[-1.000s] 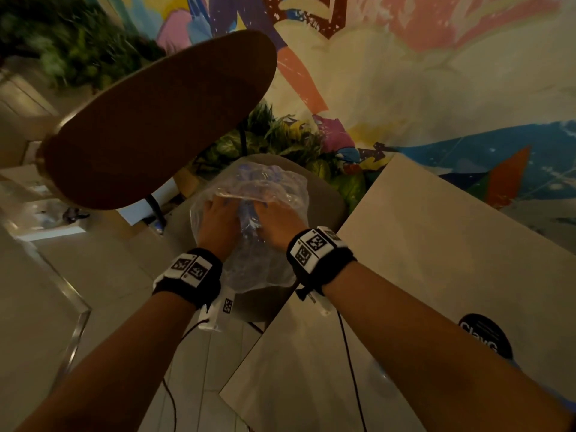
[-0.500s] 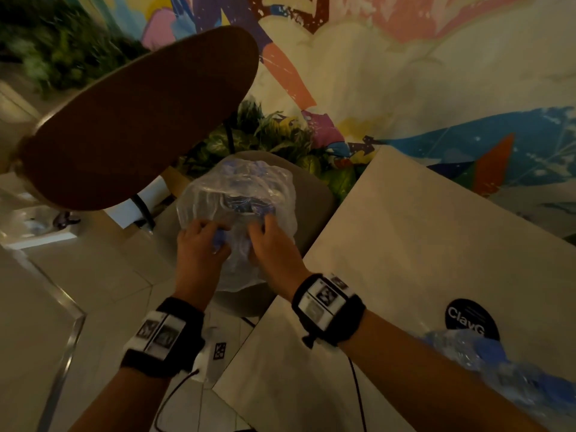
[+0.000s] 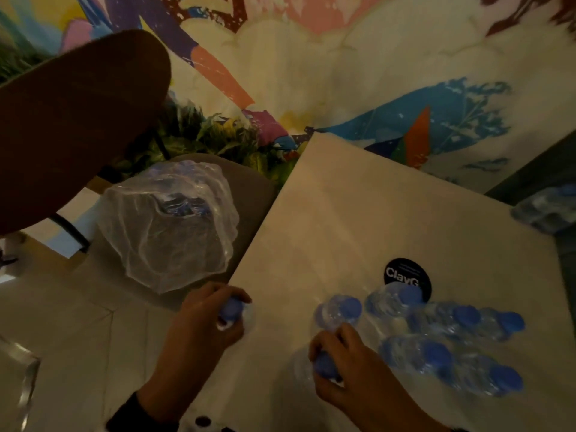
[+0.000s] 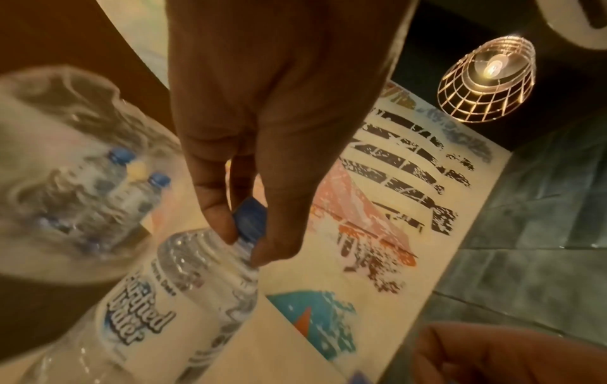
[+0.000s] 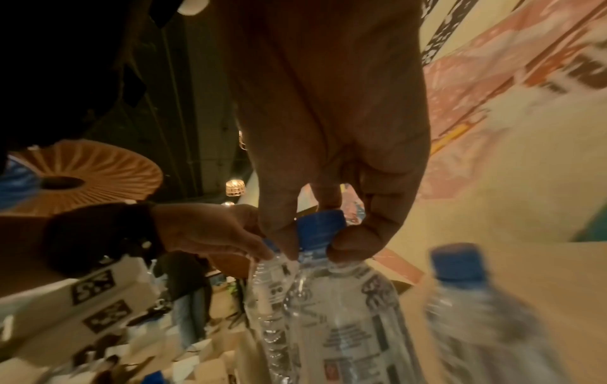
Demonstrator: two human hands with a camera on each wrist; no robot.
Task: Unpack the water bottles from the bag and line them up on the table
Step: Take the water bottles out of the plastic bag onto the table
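Observation:
The clear plastic bag (image 3: pixel 168 226) sits on a grey chair seat (image 3: pixel 249 194) left of the table, with blue-capped bottles (image 4: pixel 131 166) still inside. My left hand (image 3: pixel 202 322) pinches the blue cap of a water bottle (image 4: pixel 184 298) at the table's left edge. My right hand (image 3: pixel 339 366) pinches the cap of a second bottle (image 5: pixel 345 311) over the table's near part. Several blue-capped bottles (image 3: pixel 436 325) stand in two rows on the white table (image 3: pixel 358 219), right of my right hand.
A round brown table top (image 3: pixel 74 120) rises at the upper left. A black round sticker (image 3: pixel 405 272) marks the table behind the bottles. More bottles (image 3: pixel 548 207) lie off the table's far right corner. A painted wall and plants stand behind.
Both hands have left the bag and come back toward the table, each now carrying a bottle by its cap. The view has swung right, showing the rows of bottles.

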